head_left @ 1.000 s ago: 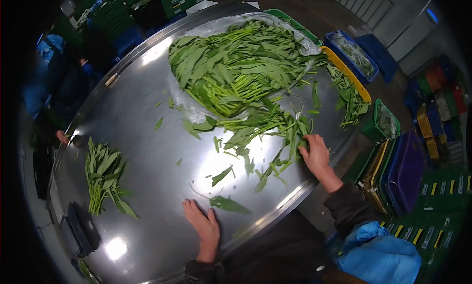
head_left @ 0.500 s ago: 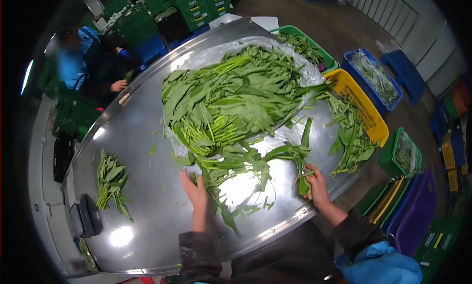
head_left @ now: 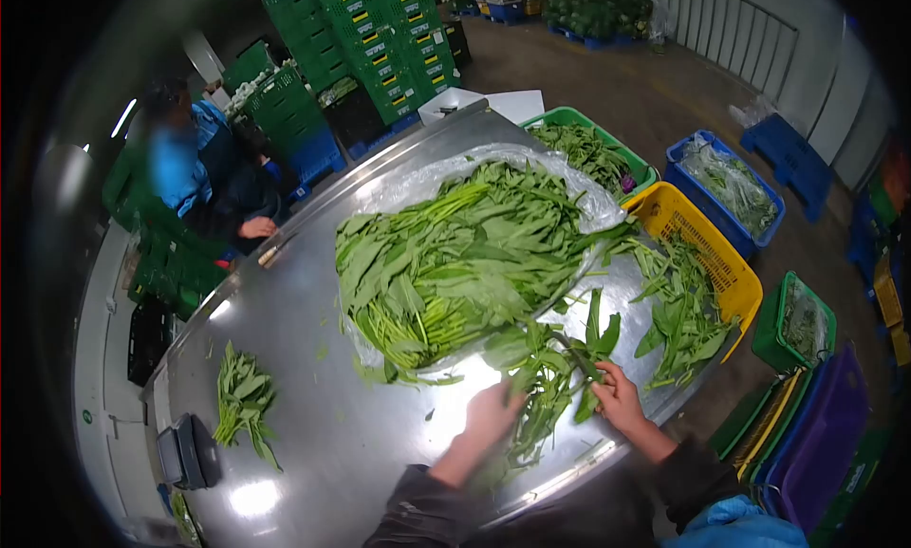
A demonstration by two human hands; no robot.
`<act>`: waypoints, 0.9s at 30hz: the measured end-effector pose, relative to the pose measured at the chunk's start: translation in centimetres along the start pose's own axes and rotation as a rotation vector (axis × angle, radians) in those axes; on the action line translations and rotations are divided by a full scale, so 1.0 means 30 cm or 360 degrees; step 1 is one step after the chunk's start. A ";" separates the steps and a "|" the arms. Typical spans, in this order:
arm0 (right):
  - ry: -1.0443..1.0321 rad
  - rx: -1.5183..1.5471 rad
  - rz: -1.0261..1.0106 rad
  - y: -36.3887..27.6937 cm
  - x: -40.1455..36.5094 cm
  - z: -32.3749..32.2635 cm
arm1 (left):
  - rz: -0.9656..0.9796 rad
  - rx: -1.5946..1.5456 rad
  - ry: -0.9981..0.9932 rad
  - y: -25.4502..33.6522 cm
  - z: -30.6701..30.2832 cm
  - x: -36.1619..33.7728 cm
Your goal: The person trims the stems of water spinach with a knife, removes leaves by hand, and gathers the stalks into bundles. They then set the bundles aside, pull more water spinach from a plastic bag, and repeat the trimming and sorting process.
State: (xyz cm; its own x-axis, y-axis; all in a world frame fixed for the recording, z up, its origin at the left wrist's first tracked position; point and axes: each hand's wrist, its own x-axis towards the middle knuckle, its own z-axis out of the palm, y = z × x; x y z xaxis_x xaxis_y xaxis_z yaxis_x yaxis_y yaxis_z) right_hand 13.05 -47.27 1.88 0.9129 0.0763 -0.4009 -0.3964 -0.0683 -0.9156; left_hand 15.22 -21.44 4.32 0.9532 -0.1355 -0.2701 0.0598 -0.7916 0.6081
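A large heap of leafy greens, which look like water spinach, lies on a clear plastic sheet on the metal table. My left hand is at the left side of a loose clump of greens near the table's front edge; its fingers are blurred and partly hidden. At the right of that clump, my right hand is closed around some leafy stems. Far left on the table lies a small bunch of greens.
Right of the table stand a yellow basket with greens hanging over its side, a green crate and a blue crate. A black device sits at the left edge. Across the table is another person.
My left hand has moved right, and the loose greens now lie gathered between both hands. The right hand still holds stems. The view has shifted; the other person's hand stays by the table edge.
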 end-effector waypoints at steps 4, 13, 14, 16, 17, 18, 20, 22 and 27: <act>0.0133 0.0554 -0.0506 0.053 0.150 -0.028 | 0.0240 -0.0038 0.0571 -0.060 -0.321 0.218; 0.0107 0.0109 -0.0269 0.141 0.389 -0.031 | 0.0235 0.0089 0.0637 -0.131 -0.653 0.817; 0.0103 0.0006 -0.0319 0.160 0.404 -0.039 | 0.0237 0.0157 0.0617 -0.140 -0.654 0.879; 0.0091 -0.0016 -0.0269 0.095 0.392 -0.040 | 0.0217 0.0251 0.0551 -0.163 -0.652 0.998; 0.0085 -0.0050 -0.0246 0.055 0.384 -0.045 | 0.0216 0.0336 0.0505 -0.174 -0.649 1.057; 0.0080 -0.0045 -0.0229 0.029 0.385 -0.053 | 0.0216 0.0418 0.0457 -0.187 -0.642 1.114; 0.0049 -0.0371 -0.0287 -0.004 0.383 -0.067 | 0.0181 0.0381 0.0388 -0.225 -0.635 1.213; 0.0039 -0.0375 -0.0225 0.003 0.381 -0.068 | 0.0081 0.0266 0.0331 -0.231 -0.623 1.285; -0.0056 -0.0179 0.0055 0.085 0.361 -0.067 | 0.0093 0.0451 0.0234 -0.188 -0.629 1.354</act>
State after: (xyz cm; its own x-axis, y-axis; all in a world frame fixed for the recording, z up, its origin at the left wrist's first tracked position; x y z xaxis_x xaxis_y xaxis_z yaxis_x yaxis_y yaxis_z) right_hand 22.11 -48.61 -4.72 0.8941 0.1068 -0.4349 -0.4123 -0.1823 -0.8926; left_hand 59.17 -11.24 3.99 0.9864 -0.1145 -0.1175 -0.0615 -0.9221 0.3820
